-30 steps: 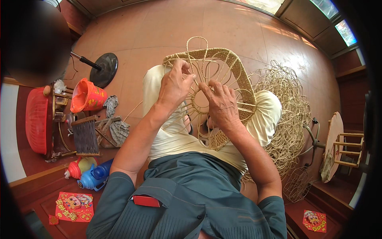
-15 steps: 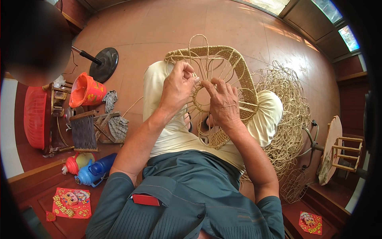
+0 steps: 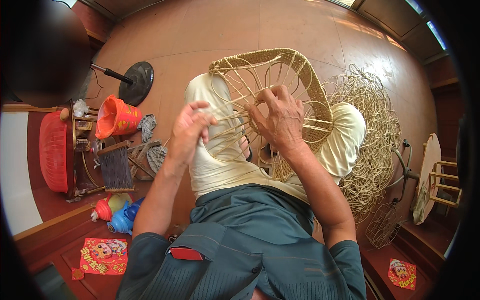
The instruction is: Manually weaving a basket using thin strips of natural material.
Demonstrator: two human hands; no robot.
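Note:
A partly woven straw-coloured basket (image 3: pixel 316 82) rests tilted across my lap, with a braided rim band and spokes of twisted cord running to a small central ring. My right hand (image 3: pixel 280 120) is curled over that ring, fingertips gripping it and hiding most of it. Left of the basket, my left hand (image 3: pixel 192 132) is raised above my left knee, its thumb and fingers closed on a cord (image 3: pixel 232 116) drawn out from the centre. The tips of those fingers are partly blurred. Thin loops of cord hang below this hand.
A large tangled heap of cord (image 3: pixel 367 145) lies on the floor to the right, beside a round stool (image 3: pixel 429 175). On the left are an orange bucket (image 3: pixel 117 117), a folding stool (image 3: pixel 116 169), a red plastic basket (image 3: pixel 53 151), a blue flask (image 3: pixel 121 220) and a round black stand base (image 3: pixel 138 83).
My left hand has pulled away from the ring, down and to the left, with the cord. The tall cord loop above the rim is gone from there. My right hand stays at the ring.

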